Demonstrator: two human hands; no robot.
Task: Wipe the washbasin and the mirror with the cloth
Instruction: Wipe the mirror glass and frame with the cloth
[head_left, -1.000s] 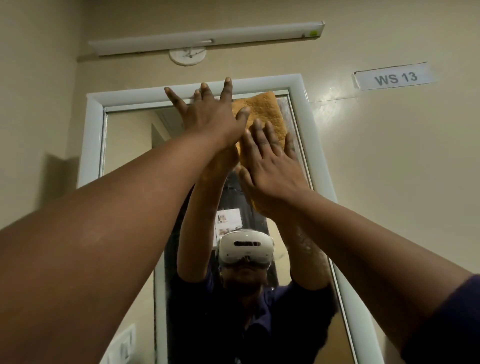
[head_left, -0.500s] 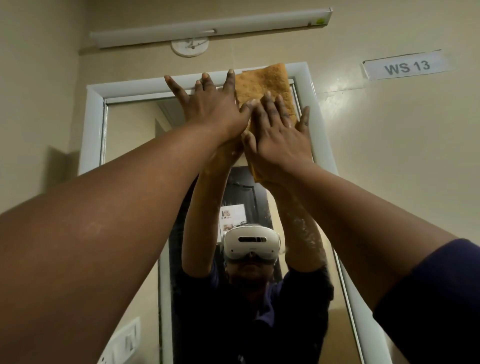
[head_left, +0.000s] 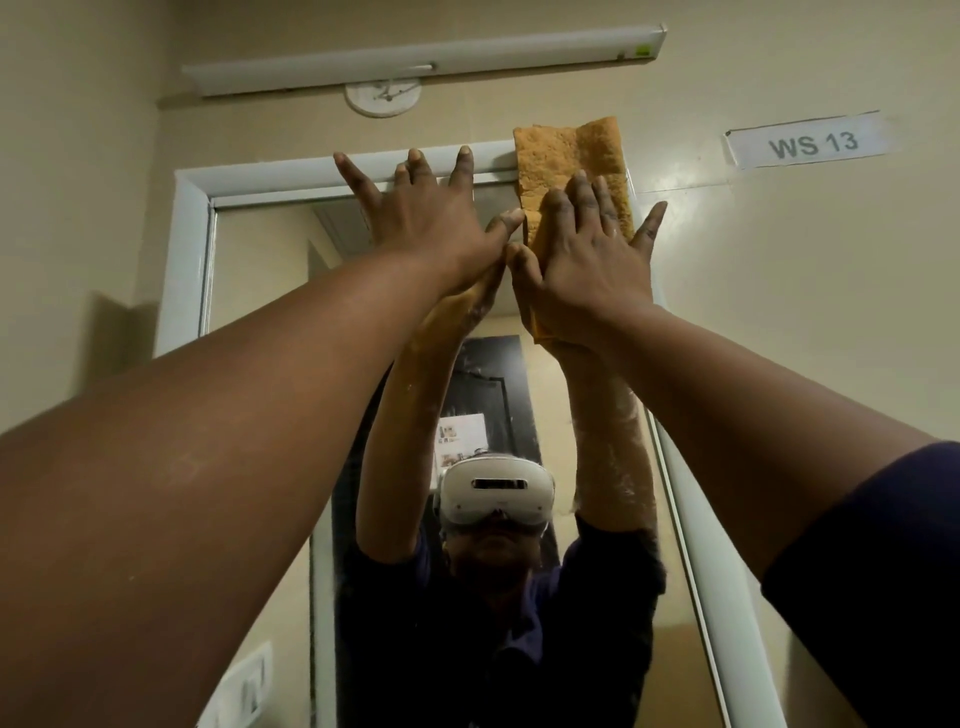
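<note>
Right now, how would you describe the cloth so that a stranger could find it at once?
Find the white-framed mirror on the beige wall. At its top right corner, the right hand presses an orange-brown cloth flat with straight fingers, and the cloth sticks up past the frame. It is the only textured, orange thing; everything around it is smooth white or beige.

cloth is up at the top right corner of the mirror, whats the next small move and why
Probably sweep the cloth left along the top edge. The right hand presses it flat over the frame corner, and the mirror glass left of the left hand looks uncovered.
</note>
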